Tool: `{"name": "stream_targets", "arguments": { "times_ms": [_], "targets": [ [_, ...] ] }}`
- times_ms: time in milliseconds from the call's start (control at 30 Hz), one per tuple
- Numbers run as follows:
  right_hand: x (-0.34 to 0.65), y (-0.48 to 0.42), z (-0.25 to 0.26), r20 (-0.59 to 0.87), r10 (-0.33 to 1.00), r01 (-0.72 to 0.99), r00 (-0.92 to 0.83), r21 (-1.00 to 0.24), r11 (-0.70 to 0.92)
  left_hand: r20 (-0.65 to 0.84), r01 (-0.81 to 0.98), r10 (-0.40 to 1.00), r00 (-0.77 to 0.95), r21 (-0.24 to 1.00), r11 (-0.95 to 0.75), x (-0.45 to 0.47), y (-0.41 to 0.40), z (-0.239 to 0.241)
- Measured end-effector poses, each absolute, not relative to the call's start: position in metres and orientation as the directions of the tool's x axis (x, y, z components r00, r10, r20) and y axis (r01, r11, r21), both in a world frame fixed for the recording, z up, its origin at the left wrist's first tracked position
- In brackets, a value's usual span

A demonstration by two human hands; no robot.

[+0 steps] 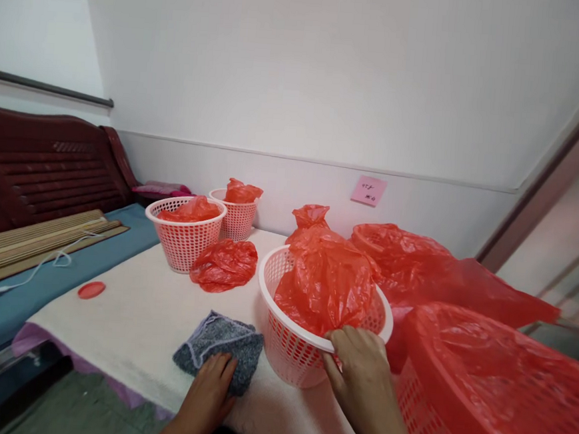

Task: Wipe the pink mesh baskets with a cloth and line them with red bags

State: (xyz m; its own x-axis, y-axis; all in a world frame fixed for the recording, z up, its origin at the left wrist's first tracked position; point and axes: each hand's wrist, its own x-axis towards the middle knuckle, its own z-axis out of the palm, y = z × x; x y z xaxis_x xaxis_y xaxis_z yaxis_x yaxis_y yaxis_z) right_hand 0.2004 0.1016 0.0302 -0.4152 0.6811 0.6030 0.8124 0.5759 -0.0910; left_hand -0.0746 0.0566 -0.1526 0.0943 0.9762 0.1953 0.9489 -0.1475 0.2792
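Observation:
A grey cloth [232, 346] with a pale lilac edging lies folded on the table's near side. My left hand [214, 378] is on its right-hand part, fingers bent and pressed together on the fabric. To the right stands a pink plastic basket [292, 344] with a white rim and holes in its sides. My right hand [361, 360] grips the near rim, its thumb below and outside. A crumpled red plastic bag [329, 280] fills the basket and rises above the rim. My right fingertips are close to the bag; whether they touch it is unclear.
Two more pink baskets [188, 236] [239, 216] holding red bags stand at the back left, with a crumpled red bag [225, 265] before them. Red-lined baskets [438, 396] [397, 245] crowd the right. A red lid [91, 290] lies on the pale table cover [130, 325].

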Motion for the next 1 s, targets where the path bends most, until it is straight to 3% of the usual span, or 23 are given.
{"name": "stream_targets", "arguments": {
  "times_ms": [233, 400, 633, 833, 933, 1000],
  "targets": [
    [0.201, 0.096, 0.034, 0.575, 0.708, 0.791, -0.411, -0.162, 0.590, 0.156, 0.977, 0.980, 0.120, 0.158, -0.145, -0.079, 0.073, -0.143],
    [0.196, 0.073, 0.042, 0.557, 0.718, 0.754, -0.418, -0.228, 0.616, 0.174, 0.982, 0.982, 0.077, 0.158, -0.105, -0.095, 0.062, -0.135],
    [0.193, 0.057, 0.053, 0.452, 0.757, 0.794, -0.473, -0.153, 0.588, 0.229, 0.918, 0.973, -0.030, 0.390, -0.064, -0.108, 0.053, -0.129],
    [0.203, 0.041, 0.077, 0.311, 0.816, 0.755, -0.486, -0.320, 0.572, 0.339, 0.754, 0.930, -0.145, 0.646, -0.118, -0.108, 0.050, -0.059],
    [0.208, 0.040, 0.088, 0.395, 0.819, 0.714, -0.417, -0.415, 0.564, 0.441, 0.626, 0.879, -0.181, 0.741, -0.243, -0.089, 0.036, -0.014],
    [0.209, 0.048, 0.093, 0.491, 0.803, 0.711, -0.338, -0.425, 0.560, 0.529, 0.625, 0.841, -0.114, 0.696, -0.353, -0.072, 0.029, 0.009]
  ]
}}
